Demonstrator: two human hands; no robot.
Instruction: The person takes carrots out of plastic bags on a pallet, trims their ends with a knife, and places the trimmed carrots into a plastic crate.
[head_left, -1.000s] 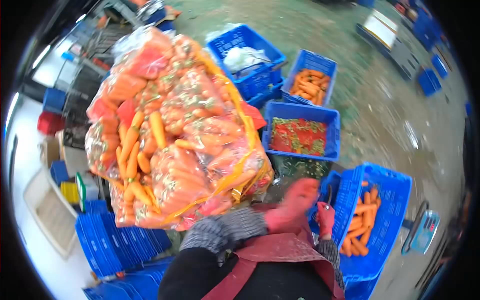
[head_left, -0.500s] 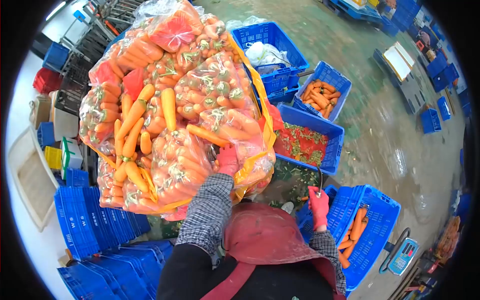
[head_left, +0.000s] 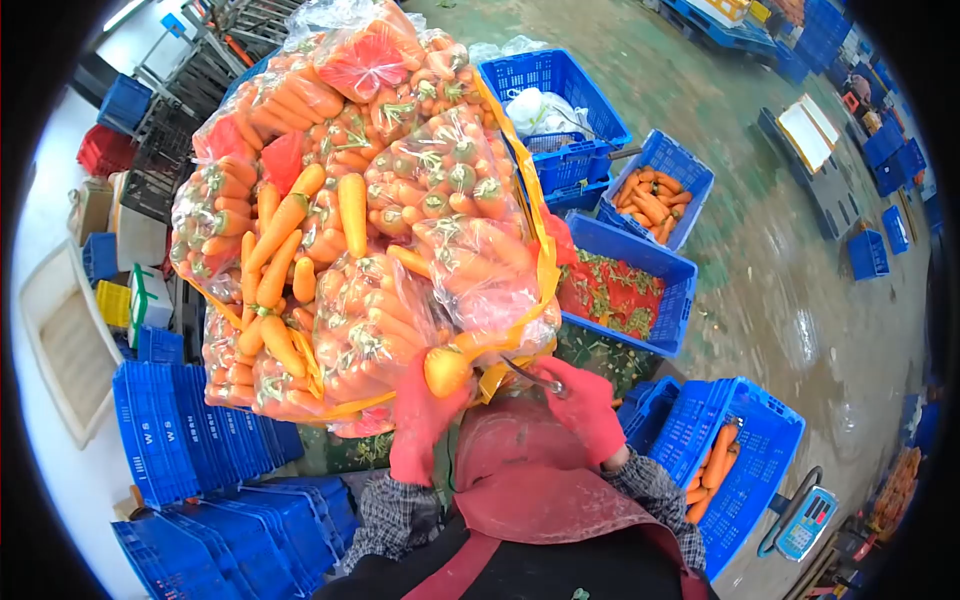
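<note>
My left hand (head_left: 422, 410), in a pink glove, is closed round a carrot (head_left: 446, 372) whose thick end points up at the near edge of the large pile. In my right hand (head_left: 580, 402), also pink-gloved, is a thin curved metal tool (head_left: 530, 376), its tip reaching left toward the carrot. The pile of bagged carrots (head_left: 370, 310) has a yellow-orange band (head_left: 545, 250) along its right side. Several loose carrots (head_left: 280, 235) lie on top of the bags.
At right, one blue crate (head_left: 770, 425) holds carrots beside a scale (head_left: 803, 523). Another crate (head_left: 682, 310) contains green trimmings on red material. Beyond it are a carrot crate (head_left: 700, 200) and a crate with white bags (head_left: 600, 95). Stacked blue crates (head_left: 200, 430) stand at left.
My left hand has drawn back from the bags toward my body with a carrot in it. My right hand has moved left with the tool, from beside the crate to near the carrot.
</note>
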